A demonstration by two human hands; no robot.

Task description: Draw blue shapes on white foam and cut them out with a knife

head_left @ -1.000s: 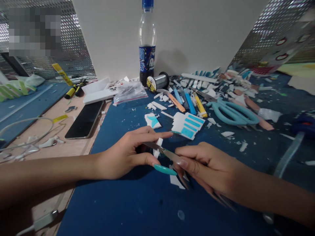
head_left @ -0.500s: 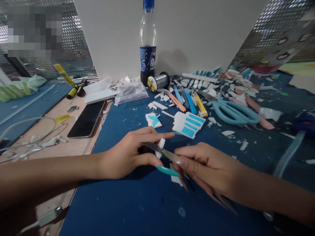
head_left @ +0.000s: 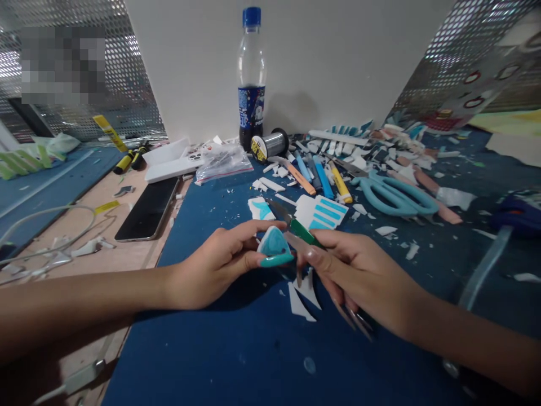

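My left hand (head_left: 220,256) pinches a small rounded piece of foam (head_left: 274,242), light blue on its face and white at the edge, between its long-nailed thumb and fingers. In my right hand (head_left: 355,270) is a knife with a green handle (head_left: 301,230). Its blade (head_left: 279,211) points up and left, just beyond the foam piece; whether the two touch I cannot tell. White offcuts (head_left: 299,304) lie on the blue mat (head_left: 203,355) below the hands. Behind them rest a white piece with blue stripes (head_left: 327,213) and a smaller white-and-blue piece (head_left: 258,208).
At the back stand a cola bottle (head_left: 252,73) and a wire spool (head_left: 270,144). Colored markers (head_left: 324,179), blue-handled scissors (head_left: 393,194) and heaped scraps (head_left: 359,138) spread rightward. A phone (head_left: 147,210) and cable (head_left: 84,375) lie left.
The foam piece has turned so its blue face shows. The knife blade, earlier across the piece, has swung up and away behind it. More offcuts show beneath.
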